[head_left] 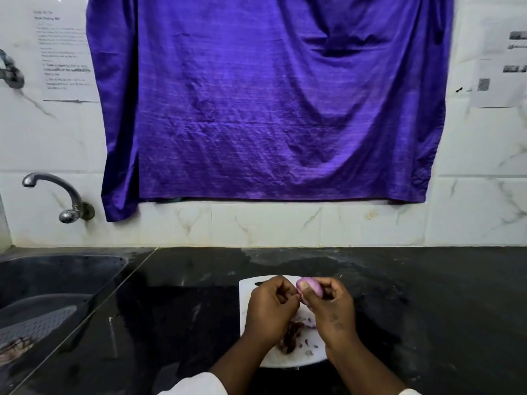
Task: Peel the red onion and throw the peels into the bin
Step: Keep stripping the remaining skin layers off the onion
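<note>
Above the white cutting board [245,297], the right hand [330,312] curls its fingers around the red onion [312,286], thumb pressed on it, while the left hand [271,306] beside it pinches a peel edge.

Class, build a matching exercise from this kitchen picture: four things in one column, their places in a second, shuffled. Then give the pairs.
Things:
1. onion
2. peels
3. tap
4. cloth

Places:
A. hanging on the wall
B. on the white board
C. held in the right hand
D. on the wall by the sink

Pairs: 1-C, 2-B, 3-D, 4-A
</note>
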`<state>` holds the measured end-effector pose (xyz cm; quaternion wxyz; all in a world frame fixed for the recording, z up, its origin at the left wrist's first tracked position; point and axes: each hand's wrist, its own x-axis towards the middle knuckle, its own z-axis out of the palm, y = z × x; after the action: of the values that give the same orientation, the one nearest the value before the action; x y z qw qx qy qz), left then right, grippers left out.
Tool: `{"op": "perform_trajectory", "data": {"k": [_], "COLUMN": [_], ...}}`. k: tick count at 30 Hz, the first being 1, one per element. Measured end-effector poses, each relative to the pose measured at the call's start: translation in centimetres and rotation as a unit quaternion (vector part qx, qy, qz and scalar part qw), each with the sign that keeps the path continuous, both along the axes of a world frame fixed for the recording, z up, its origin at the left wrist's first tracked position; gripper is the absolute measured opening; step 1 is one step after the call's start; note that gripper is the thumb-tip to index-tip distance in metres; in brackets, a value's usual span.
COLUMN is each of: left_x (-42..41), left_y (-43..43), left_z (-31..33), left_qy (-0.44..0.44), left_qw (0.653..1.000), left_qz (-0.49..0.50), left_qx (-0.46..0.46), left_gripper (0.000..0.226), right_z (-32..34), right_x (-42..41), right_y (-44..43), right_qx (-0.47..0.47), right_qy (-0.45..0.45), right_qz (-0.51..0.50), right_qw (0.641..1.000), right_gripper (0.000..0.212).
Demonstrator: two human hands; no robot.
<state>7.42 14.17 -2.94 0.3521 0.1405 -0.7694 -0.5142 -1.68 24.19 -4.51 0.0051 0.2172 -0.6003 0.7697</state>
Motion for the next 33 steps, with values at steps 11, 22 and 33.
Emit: {"op": "perform_trajectory", "data": {"k": [11,22,33], "left_x": [0.6,0.4,1.5], "left_y": [-0.2,0.5,0.8], "left_z": [0.6,2.2,2.4], "left_qy": [-0.103,-0.036,-0.042], "left_qw": [0.994,0.945,0.960], "left_qz": [-0.001,-0.143,-0.080], "left_qx": [0.027,0.291,0.266], "left_gripper": [0.006,0.022,0.031], "right_z": [0.2,0.5,1.1], "right_x": [-0.5,0.1,0.5], "right_y": [0.4,0.6,2.1], "right_qx": [0.063,0.123,0.070], "right_qy": [0.054,0.113,0.098], "right_qz": [-0.027,0.032,0.087], "right_qw": [0.996,0.985,0.989], "right_gripper": [0.040,0.048,0.045]}}
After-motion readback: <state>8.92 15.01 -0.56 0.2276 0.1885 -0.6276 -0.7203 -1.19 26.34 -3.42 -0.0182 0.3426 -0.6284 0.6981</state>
